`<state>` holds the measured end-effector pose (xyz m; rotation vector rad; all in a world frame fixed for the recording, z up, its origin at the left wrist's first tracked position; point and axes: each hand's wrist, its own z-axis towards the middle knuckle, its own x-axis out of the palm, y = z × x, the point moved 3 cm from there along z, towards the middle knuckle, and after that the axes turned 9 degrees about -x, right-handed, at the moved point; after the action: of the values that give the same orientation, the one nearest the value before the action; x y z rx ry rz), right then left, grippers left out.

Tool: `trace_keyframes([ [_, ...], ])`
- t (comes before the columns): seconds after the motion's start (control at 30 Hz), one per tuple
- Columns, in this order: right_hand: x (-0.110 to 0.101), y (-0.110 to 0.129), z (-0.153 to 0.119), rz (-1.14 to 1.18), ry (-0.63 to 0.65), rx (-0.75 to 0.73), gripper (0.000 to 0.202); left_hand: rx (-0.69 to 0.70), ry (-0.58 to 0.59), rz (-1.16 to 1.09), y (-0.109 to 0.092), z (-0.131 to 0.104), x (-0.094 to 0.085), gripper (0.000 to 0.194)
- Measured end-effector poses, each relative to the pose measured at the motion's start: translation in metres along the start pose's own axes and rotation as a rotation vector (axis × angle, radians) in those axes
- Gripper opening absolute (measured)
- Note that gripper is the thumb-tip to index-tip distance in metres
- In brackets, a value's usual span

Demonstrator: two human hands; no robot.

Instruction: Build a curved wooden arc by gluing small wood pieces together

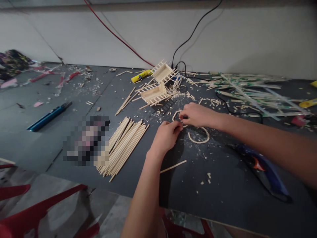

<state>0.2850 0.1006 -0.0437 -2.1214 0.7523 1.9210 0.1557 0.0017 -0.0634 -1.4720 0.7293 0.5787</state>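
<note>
My left hand (168, 134) and my right hand (196, 114) meet over the dark table, fingers pinched close together at a curved strand of small wooden pieces (199, 142). The strand forms an S-like curve, with one loop above my fingers and another below my right wrist. What each fingertip grips is too small to make out. Behind my hands stand small stick-built frames (155, 94) with ladder-like sides. A pile of thin wooden sticks (127, 145) lies left of my left hand, and a single stick (173, 166) lies beside my left forearm.
A blue glue gun (264, 172) lies under and beside my right forearm. Further left are a teal cutter (49, 116) and a blurred-out flat object (86, 140). Bundled sticks (252, 89), yellow tubes (141, 76), cables and scraps lie at the back. Red chairs (42, 208) stand below the front edge.
</note>
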Motion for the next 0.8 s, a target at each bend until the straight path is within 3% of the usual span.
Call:
trace_keyframes([
  [0.2,-0.028,-0.004,-0.014,0.029,-0.194,0.157,0.017,0.013,-0.02,-0.014,-0.002,-0.004,-0.003,0.022],
  [0.4,-0.048,0.009,-0.059,0.084,-0.335,0.232,0.011,0.054,-0.06,-0.135,-0.001,-0.003,-0.001,0.019],
  [0.53,-0.031,0.036,-0.101,0.133,-0.277,0.287,0.012,0.167,-0.189,-0.202,-0.013,-0.008,-0.007,0.014],
  [0.63,-0.008,0.061,-0.129,0.176,-0.198,0.34,0.013,0.148,-0.238,-0.162,-0.024,-0.019,-0.01,0.014],
  [0.8,0.025,0.096,-0.164,0.229,-0.124,0.382,0.011,0.124,-0.003,-0.156,-0.041,-0.045,0.006,0.015],
])
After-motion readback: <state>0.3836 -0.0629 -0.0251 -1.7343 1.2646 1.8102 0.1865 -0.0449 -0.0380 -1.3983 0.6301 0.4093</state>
